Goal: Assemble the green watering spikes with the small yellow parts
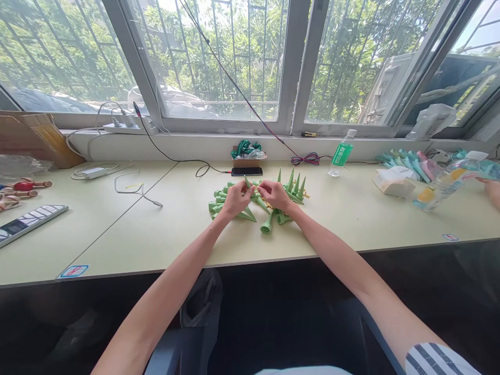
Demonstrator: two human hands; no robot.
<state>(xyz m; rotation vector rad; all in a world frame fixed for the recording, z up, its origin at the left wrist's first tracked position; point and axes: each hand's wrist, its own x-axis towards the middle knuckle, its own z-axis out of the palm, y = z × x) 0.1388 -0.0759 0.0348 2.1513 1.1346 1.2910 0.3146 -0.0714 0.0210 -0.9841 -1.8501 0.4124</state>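
"Where are the hands?"

"Both are over the middle of the table (175, 229), thumbs and fingers bent, fingertips just beside each other."

"What does the left hand (236, 199) hold?"

"A green cone (247, 182), gripped between thumb and fingers, its point upward."

"And the right hand (276, 196)?"

"Its thumb and fingertips are pinched together near that cone. I can't tell whether something small is between them."

"What lies around them?"

"More of the same. A heap of green cones (217, 202) lies by the left hand, and several upright cones (297, 186) stand by the right. One loose cone (266, 227) lies nearer the table's front edge, its wide, open end facing the person. Small yellow pieces (307, 196) show beside the upright ones."

"Behind the hands?"

"A black phone (247, 172) lying flat before a small box (247, 163). A bottle with a green label (341, 154) stands off to the right."
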